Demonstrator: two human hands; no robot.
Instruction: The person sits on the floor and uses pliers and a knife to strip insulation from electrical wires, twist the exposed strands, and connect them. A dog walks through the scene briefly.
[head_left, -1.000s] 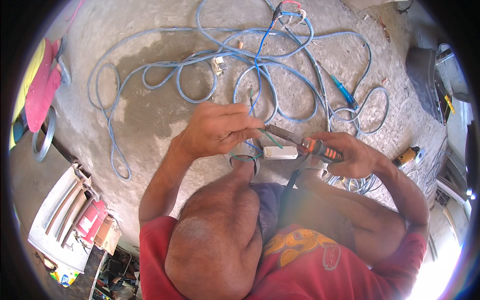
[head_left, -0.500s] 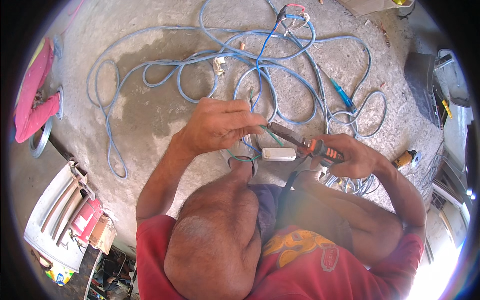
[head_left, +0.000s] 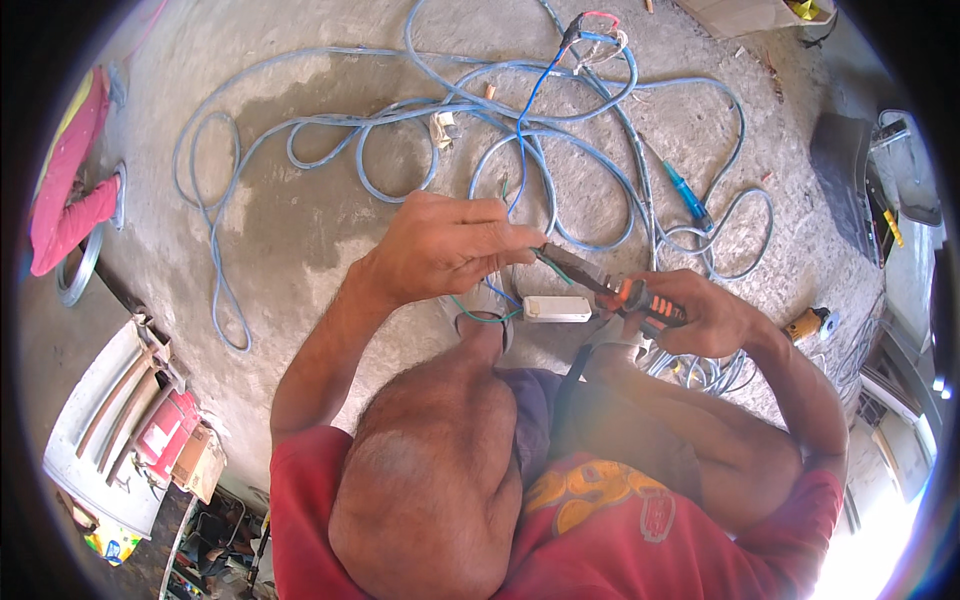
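Observation:
My left hand (head_left: 455, 245) pinches a green wire (head_left: 553, 265) between thumb and fingertips. In my right hand (head_left: 705, 315) is a pair of pliers (head_left: 575, 268) with orange and black handles. Its dark jaws reach left to the green wire, right by my left fingertips; whether they grip it I cannot tell. Just below the jaws is a small white rectangular box (head_left: 557, 309), with green and blue wires coming from its left end. A thin blue wire (head_left: 521, 140) runs up from behind my left hand to a connection with red and white wires.
Long loops of blue cable (head_left: 330, 123) spread over the concrete floor ahead. A teal screwdriver (head_left: 686, 195) lies among them at right. An angle grinder (head_left: 808, 324) and coiled wire (head_left: 710, 372) are beyond my right arm. A person in pink trousers (head_left: 80, 215) is at far left.
My left fingertips have shifted slightly right, closer to the pliers' jaws. The pliers and the white box stay almost in place.

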